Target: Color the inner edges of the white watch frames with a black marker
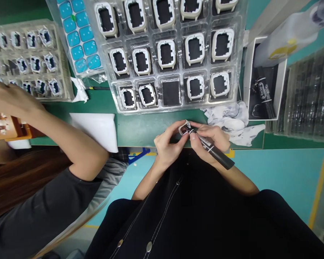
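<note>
My left hand [169, 143] is closed round a small white frame [183, 128], shaped like a watch case, just over the front edge of the green table. In my right hand [207, 140] is a black marker pen [217, 154], its tip end at the frame and its thick body slanting down to the right. The fingers cover much of the frame, so the exact contact of the tip is hard to see. Beyond my hands lies a clear plastic tray [140, 109] with rows of similar white frames; one pocket [171, 92] in its front row holds none.
Crumpled stained cloths [233, 120] lie right of my hands, beside a white box [282, 90] holding black markers. A bottle [283, 39] and stacked clear trays [310, 97] stand further right. At left, a co-worker's arm [62, 133] reaches over the table near a white sheet [97, 127].
</note>
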Demonstrator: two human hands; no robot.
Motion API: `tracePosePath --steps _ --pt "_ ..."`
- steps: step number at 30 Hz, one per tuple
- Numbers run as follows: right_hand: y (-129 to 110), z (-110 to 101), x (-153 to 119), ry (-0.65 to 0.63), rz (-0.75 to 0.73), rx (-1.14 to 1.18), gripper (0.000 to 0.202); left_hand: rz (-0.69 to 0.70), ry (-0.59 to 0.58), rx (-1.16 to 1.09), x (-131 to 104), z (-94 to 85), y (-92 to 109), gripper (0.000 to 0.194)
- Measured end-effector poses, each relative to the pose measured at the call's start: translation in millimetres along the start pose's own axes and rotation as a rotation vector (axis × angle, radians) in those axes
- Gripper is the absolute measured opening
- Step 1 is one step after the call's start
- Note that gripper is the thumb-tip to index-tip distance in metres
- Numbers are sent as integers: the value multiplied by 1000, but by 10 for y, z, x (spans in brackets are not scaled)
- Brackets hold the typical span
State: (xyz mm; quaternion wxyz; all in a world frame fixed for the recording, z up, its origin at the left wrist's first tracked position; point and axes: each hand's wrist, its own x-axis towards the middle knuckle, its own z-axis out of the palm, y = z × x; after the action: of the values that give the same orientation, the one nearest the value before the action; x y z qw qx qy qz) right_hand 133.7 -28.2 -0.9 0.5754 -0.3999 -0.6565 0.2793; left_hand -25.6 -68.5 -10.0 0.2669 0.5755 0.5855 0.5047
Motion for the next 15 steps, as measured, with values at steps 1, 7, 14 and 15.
tracePosePath --steps 1,7,14,15 --pt "-5 -2 9 -2 -10 -7 17 10 1 7 -2 0 -3 34" --pt "-6 -9 60 -64 -103 18 27 27 -6 69 -29 -20 -45 34" --pt "-22 7 30 -13 -48 -73 16 -13 36 81 -68 5 -56 35" --pt "-23 6 28 -19 -48 -80 16 -8 39 86 -65 6 -52 35"
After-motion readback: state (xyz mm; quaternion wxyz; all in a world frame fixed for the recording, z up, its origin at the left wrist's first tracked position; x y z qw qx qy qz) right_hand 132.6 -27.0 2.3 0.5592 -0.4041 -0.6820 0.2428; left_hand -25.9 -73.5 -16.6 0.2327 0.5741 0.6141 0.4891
